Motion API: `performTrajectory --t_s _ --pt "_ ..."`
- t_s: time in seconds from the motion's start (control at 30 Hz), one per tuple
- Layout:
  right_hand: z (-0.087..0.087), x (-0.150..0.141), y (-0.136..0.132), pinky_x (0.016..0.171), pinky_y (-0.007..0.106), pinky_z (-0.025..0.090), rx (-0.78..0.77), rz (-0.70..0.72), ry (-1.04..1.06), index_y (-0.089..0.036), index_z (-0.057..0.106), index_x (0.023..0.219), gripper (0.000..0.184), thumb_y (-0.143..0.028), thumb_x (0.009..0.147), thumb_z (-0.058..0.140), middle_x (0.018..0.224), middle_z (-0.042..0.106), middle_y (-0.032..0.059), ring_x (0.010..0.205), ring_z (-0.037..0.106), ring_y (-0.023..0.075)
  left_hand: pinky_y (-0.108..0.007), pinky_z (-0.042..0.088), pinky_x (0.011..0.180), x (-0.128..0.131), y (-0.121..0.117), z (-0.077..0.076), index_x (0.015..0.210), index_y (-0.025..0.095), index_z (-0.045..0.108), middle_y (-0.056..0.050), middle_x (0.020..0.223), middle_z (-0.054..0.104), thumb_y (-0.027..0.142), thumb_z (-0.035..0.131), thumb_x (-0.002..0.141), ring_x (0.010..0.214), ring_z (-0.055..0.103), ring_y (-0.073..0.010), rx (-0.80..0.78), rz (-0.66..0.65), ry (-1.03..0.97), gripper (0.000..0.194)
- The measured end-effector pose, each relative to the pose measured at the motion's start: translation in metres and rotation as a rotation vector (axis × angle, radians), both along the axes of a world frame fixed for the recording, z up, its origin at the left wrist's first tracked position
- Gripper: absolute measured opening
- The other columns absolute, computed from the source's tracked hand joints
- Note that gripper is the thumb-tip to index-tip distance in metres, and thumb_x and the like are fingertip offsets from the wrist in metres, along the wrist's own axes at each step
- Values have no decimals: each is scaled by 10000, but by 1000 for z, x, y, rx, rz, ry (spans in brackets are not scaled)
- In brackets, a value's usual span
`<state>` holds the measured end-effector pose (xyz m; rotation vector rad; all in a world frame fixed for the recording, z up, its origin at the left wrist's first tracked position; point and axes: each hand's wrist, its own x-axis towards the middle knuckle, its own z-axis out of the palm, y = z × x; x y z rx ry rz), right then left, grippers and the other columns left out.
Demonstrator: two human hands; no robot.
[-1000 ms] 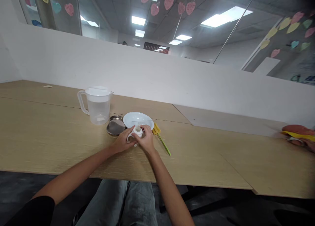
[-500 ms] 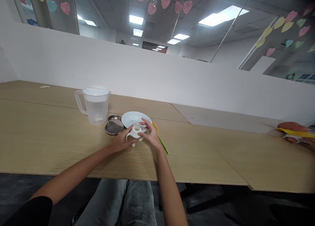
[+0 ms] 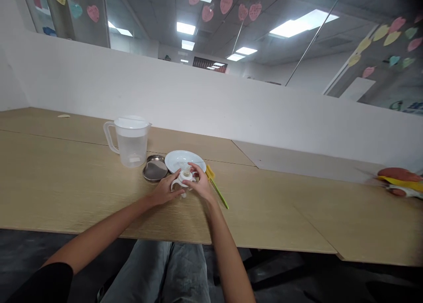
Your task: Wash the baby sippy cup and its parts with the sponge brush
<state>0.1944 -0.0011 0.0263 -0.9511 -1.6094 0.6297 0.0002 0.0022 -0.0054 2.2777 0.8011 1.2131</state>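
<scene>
Between both hands, just above the table near the plate, is a small white baby bottle top with curved handles (image 3: pixel 187 176) and a translucent middle. My left hand (image 3: pixel 165 189) closes on its left side, around the curved handle. My right hand (image 3: pixel 202 184) grips it from the right, fingers bent over the upper edge and thumb near the front. A small translucent part (image 3: pixel 184 195) hangs below it; its shape is hard to make out. Behind the hands is a white plate (image 3: pixel 172 158) with clear pieces on it that are too small to name.
Left of the plate sit a round metal dish (image 3: pixel 154 169) and a translucent lidded pitcher (image 3: pixel 132 144). A brush with yellow head and green handle (image 3: pixel 219 193) lies right of my right hand. Orange, yellow and white items (image 3: pixel 400 179) are at the far right. A white wall (image 3: pixel 198 105) rises behind.
The view has shifted slightly, so everything sits a little further right. My right hand's fingers have drawn in closer round the bottle top, and the brush shows more fully.
</scene>
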Motion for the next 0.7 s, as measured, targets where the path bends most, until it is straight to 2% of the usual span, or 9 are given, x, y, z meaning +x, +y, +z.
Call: performTrajectory --t_s 0.13,0.3,0.47,0.6,0.7 --pt "1 15 4 836 323 429 11 -31 103 -266 598 1225 617 -449 658 756 1072 625 43 984 569 209 -478 437 1060 1 2 -1 1475 144 353 -167 1413 519 463 666 823 1255 545 -311 20 9 4 791" --pt "3 16 2 882 348 419 -27 51 94 -245 643 1175 479 -499 768 649 1071 681 55 995 593 223 -471 445 1055 2 1 0 1472 143 353 -161 1401 533 448 658 835 1253 547 -305 43 -16 -2 769" --pt "1 2 -2 867 356 445 -62 -4 2 -226 721 1046 451 -497 686 738 1029 711 57 945 609 230 -475 432 1065 3 -2 2 1476 144 340 -166 1421 511 462 651 842 1251 548 -299 50 -27 -6 774" --pt "2 3 -1 899 375 457 -89 18 94 -219 721 1068 487 -490 665 767 1086 714 63 991 616 242 -463 407 1091 2 -3 3 1487 155 326 -159 1450 479 463 654 839 1296 509 -298 20 -23 7 788" --pt "1 4 1 934 387 474 -134 103 210 -214 699 1114 560 -493 639 796 1123 710 70 1037 630 252 -455 409 1092 2 -2 3 1491 163 321 -152 1449 483 454 659 836 1300 507 -297 21 -23 5 793"
